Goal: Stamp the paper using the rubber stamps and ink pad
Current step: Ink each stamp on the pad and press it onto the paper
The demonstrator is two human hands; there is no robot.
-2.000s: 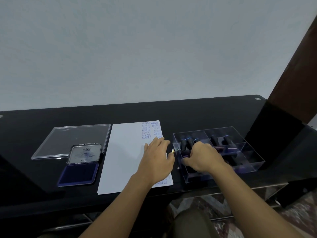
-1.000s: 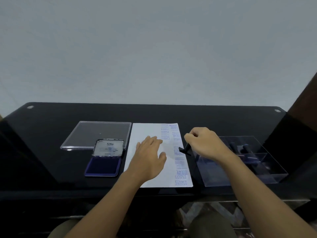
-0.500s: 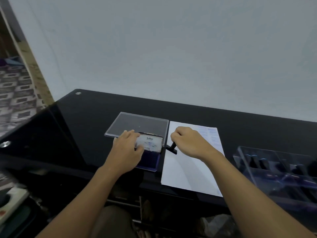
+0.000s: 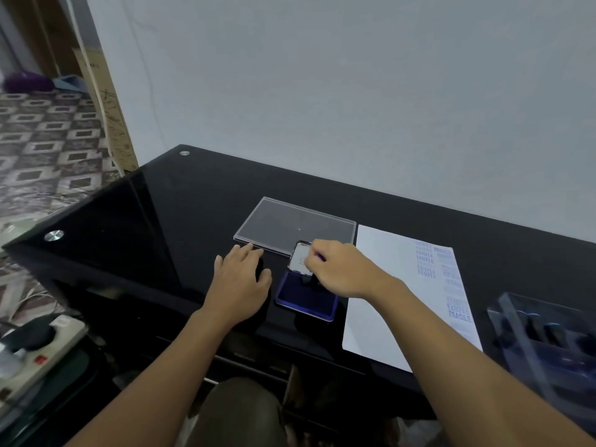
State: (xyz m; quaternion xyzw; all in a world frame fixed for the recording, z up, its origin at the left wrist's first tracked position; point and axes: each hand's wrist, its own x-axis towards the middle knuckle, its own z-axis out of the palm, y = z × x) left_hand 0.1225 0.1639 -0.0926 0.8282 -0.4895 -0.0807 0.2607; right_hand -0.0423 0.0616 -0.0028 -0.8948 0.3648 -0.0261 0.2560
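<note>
Holding blk stamp, rt hand, blue pad

A plain pale wall stands behind the glossy black surface, with a patterned floor at left and a power strip lower left.

Looks like a room in a home rather than an office or a shop. Suggested by the patterned floor of grey and brown diamonds running off to the left, a purple bundle lying on it, a sheet of cardboard leaning at the wall's edge, and a white power strip with a black plug down at the lower left. Furnished plainly: a glossy black glass counter with round metal studs, set against a bare pale wall.
</note>
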